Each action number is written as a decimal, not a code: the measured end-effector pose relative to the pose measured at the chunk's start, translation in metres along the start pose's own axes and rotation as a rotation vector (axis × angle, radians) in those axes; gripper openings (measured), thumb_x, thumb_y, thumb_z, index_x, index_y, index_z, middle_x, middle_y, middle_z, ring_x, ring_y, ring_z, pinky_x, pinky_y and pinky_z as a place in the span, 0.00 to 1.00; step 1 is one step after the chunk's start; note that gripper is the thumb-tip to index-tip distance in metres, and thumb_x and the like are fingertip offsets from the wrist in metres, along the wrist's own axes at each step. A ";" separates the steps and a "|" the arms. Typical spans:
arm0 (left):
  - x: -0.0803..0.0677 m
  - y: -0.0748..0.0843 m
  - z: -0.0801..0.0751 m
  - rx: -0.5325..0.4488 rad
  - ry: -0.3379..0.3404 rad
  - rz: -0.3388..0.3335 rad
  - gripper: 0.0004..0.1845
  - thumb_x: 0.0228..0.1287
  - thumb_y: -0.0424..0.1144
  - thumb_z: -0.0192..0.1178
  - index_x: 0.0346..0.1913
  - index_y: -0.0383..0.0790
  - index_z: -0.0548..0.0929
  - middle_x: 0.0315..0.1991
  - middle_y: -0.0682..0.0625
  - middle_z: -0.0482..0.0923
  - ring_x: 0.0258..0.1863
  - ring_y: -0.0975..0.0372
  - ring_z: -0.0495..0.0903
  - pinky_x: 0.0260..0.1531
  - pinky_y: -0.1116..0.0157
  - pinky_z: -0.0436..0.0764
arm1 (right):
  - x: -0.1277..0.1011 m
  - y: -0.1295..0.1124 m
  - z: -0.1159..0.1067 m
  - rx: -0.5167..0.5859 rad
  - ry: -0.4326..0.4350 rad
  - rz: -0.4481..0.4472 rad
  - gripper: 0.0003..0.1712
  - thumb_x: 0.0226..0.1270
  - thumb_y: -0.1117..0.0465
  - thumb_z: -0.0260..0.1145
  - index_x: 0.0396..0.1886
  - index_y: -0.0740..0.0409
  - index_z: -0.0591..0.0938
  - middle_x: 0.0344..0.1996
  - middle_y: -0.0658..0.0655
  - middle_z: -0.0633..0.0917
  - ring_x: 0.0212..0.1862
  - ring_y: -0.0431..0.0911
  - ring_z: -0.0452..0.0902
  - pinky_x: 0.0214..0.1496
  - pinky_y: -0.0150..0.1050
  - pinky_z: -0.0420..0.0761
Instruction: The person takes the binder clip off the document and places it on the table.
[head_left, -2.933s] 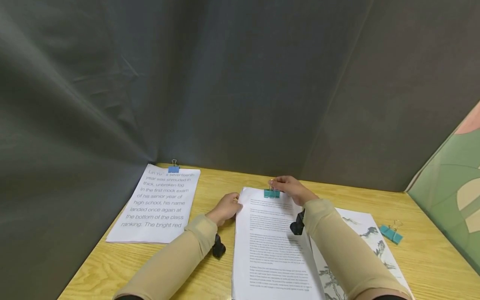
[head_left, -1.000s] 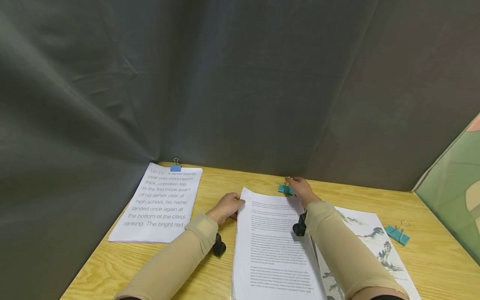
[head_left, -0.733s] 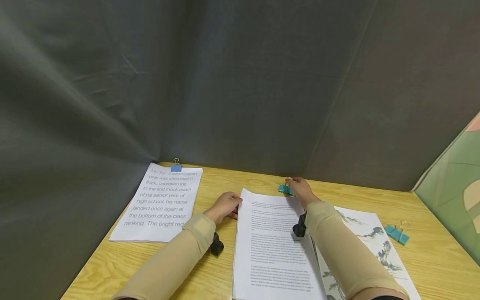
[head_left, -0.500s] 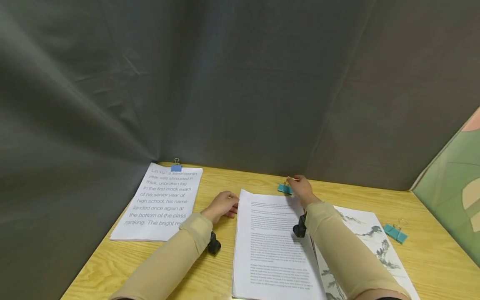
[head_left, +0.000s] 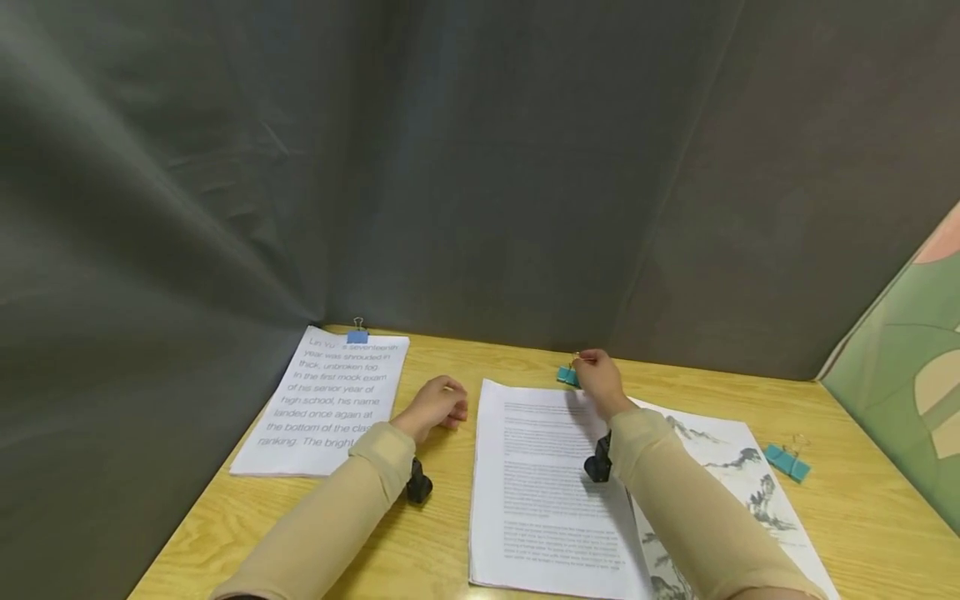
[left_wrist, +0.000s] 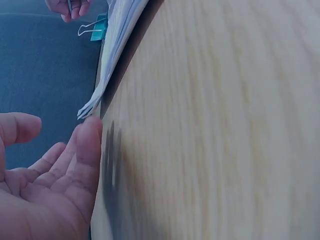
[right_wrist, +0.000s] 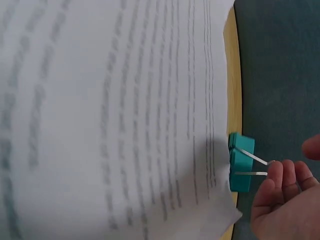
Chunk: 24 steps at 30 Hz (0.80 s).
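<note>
A stack of printed sheets [head_left: 555, 500] lies on the table, its upper left corner slightly lifted. Just beyond its top edge is a teal binder clip [right_wrist: 241, 162], apart from the stack in the head view. My right hand [head_left: 600, 381] is at that clip; in the right wrist view its fingertips touch or nearly touch a wire handle, while the thumb stands away from them. My left hand [head_left: 437, 406] is left of the stack, holding nothing, its fingers loosely bent. In the left wrist view its fingertips are near the sheets' corner [left_wrist: 90, 106].
To the left lies a large-print stack [head_left: 322, 408] with a blue binder clip [head_left: 357, 337] on its top edge. A landscape ink drawing [head_left: 738, 467] lies partly under the right forearm. Another teal binder clip [head_left: 787, 462] is right of it. A dark curtain [head_left: 480, 167] backs the table.
The teal clip came off the printed stack's top edge and was set behind it by my right hand. My left hand let go of the stack's corner and moved left.
</note>
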<state>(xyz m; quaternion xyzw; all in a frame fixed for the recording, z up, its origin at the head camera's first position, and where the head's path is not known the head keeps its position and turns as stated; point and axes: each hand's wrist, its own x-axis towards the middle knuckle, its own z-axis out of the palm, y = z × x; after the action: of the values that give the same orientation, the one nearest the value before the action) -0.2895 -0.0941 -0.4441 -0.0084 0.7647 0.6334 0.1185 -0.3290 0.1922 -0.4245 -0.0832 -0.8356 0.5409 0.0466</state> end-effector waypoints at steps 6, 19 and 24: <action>-0.008 0.008 -0.010 0.034 0.035 0.029 0.24 0.78 0.42 0.56 0.68 0.30 0.69 0.54 0.35 0.78 0.49 0.50 0.81 0.44 0.58 0.83 | -0.008 -0.007 0.007 0.032 -0.089 0.007 0.26 0.78 0.62 0.52 0.69 0.73 0.68 0.60 0.71 0.73 0.60 0.61 0.70 0.57 0.50 0.74; -0.018 0.015 -0.035 0.043 0.033 0.076 0.36 0.76 0.55 0.55 0.76 0.35 0.62 0.70 0.34 0.67 0.69 0.42 0.67 0.64 0.44 0.70 | -0.021 -0.018 0.029 0.051 -0.215 -0.020 0.28 0.78 0.62 0.53 0.71 0.75 0.67 0.60 0.72 0.74 0.60 0.63 0.73 0.61 0.51 0.74; -0.023 0.010 -0.047 0.060 0.062 0.073 0.36 0.77 0.54 0.54 0.76 0.35 0.60 0.70 0.33 0.65 0.68 0.39 0.66 0.65 0.42 0.68 | -0.027 -0.015 0.038 0.075 -0.309 0.019 0.30 0.81 0.61 0.51 0.75 0.72 0.63 0.66 0.73 0.71 0.67 0.65 0.69 0.68 0.58 0.70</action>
<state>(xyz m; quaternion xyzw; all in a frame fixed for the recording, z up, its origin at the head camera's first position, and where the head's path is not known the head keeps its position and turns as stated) -0.2767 -0.1413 -0.4214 0.0036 0.7864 0.6135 0.0719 -0.3101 0.1467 -0.4261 -0.0052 -0.8112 0.5785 -0.0847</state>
